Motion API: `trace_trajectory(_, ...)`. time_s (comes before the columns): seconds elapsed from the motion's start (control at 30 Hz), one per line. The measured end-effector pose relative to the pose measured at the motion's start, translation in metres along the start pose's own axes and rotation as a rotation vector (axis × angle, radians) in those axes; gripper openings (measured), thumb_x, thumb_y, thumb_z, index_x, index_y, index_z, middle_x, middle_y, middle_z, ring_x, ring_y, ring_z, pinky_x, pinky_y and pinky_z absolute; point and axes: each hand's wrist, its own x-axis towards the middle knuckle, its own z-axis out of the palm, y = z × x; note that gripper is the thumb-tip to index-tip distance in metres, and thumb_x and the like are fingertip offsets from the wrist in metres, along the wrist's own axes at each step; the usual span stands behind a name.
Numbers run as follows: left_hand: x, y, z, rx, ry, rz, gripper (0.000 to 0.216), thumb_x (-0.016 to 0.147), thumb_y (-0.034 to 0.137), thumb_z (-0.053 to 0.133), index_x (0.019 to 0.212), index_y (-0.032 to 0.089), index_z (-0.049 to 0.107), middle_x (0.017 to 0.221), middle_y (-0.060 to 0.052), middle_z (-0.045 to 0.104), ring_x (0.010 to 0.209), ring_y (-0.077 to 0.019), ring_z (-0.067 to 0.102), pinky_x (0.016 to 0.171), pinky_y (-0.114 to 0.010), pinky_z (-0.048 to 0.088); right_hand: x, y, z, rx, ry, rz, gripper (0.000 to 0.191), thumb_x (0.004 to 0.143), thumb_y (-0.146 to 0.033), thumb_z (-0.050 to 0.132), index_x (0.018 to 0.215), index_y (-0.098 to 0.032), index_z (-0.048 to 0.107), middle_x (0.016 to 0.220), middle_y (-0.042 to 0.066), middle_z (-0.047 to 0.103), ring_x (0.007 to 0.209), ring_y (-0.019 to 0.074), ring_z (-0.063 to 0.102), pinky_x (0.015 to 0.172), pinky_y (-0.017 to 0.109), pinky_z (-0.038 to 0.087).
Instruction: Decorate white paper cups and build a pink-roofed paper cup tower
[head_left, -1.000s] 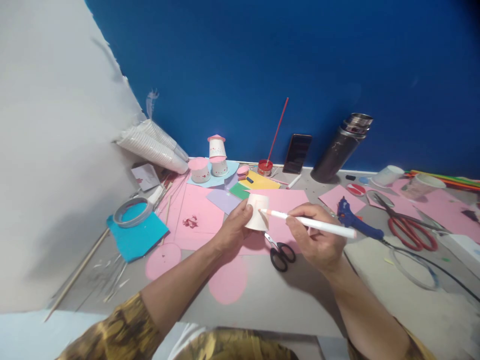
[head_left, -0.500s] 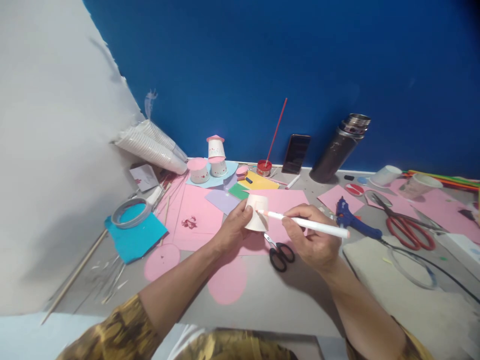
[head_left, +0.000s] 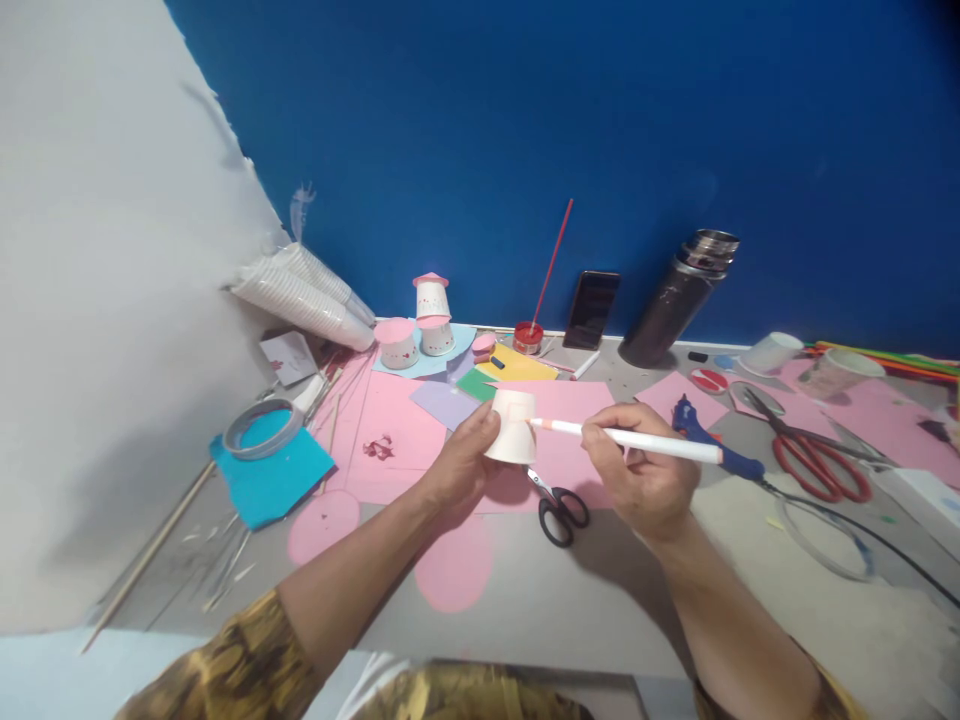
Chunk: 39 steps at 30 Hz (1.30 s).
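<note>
A white paper cup, bottom up, is gripped at its left side by my left hand. Faint light orange lines show on the cup's wall. My right hand is closed round a white marker pen with a pale orange tip, which points left at the right side of the cup; I cannot tell whether it touches. Below the cup lie black-handled scissors on pink paper. Behind stand several small decorated cups with pink tops.
Stacked paper cups lean at the left wall. A tape roll rests on blue paper. At the right are a blue glue gun, red-handled scissors and a dark flask. A phone leans against the wall.
My right hand has moved to the right with the marker pen, its tip shifting from the cup's middle to its right side. My left hand and the cup have hardly moved.
</note>
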Motion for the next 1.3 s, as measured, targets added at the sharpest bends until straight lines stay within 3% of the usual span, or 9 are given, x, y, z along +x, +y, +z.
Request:
trace_trajectory(0.23, -0.0005, 0.0002, 0.0004, 0.019, 0.017, -0.005, 0.052, 0.089, 0.057, 0.073, 0.123, 0.019, 0.066, 0.104, -0.009, 0.066, 0.092, -0.0215, 0.062, 0.082, -0.031, 0.051, -0.0022, 0.0012, -0.0005, 0.002, 0.051, -0.005, 0.005, 0.09, -0.018, 0.07, 0.087, -0.022, 0.069, 0.07, -0.004, 0.068, 0.054, 0.0099, 0.059, 0.048, 0.02, 0.044)
trace_trajectory(0.57, -0.0019, -0.0002, 0.0064, 0.064, 0.011, 0.021, 0.046, 0.086, 0.052, 0.078, 0.116, 0.02, 0.066, 0.097, -0.005, 0.067, 0.086, -0.0188, 0.062, 0.077, -0.027, 0.048, 0.0007, -0.0047, 0.0032, 0.009, -0.034, -0.082, 0.006, 0.091, -0.017, 0.071, 0.089, -0.022, 0.067, 0.074, -0.003, 0.07, 0.058, 0.0108, 0.063, 0.053, 0.021, 0.05)
trace_trajectory(0.87, -0.0016, 0.0003, 0.0045, 0.057, 0.022, 0.004, 0.047, 0.087, 0.054, 0.077, 0.118, 0.02, 0.066, 0.099, -0.007, 0.069, 0.088, -0.0204, 0.064, 0.079, -0.029, 0.05, 0.0004, -0.0007, 0.0009, -0.037, 0.006, -0.028, 0.006, 0.09, -0.018, 0.07, 0.087, -0.022, 0.068, 0.069, -0.004, 0.068, 0.053, 0.0093, 0.059, 0.046, 0.019, 0.043)
trace_trajectory(1.3, -0.0028, 0.0035, 0.0067, 0.046, 0.035, 0.0, 0.049, 0.086, 0.052, 0.079, 0.121, 0.021, 0.068, 0.103, -0.008, 0.071, 0.093, -0.0222, 0.066, 0.082, -0.031, 0.05, 0.0, -0.0007, -0.0016, -0.036, 0.048, -0.033, 0.005, 0.09, -0.018, 0.07, 0.087, -0.022, 0.068, 0.071, -0.003, 0.069, 0.054, 0.0112, 0.06, 0.048, 0.022, 0.046)
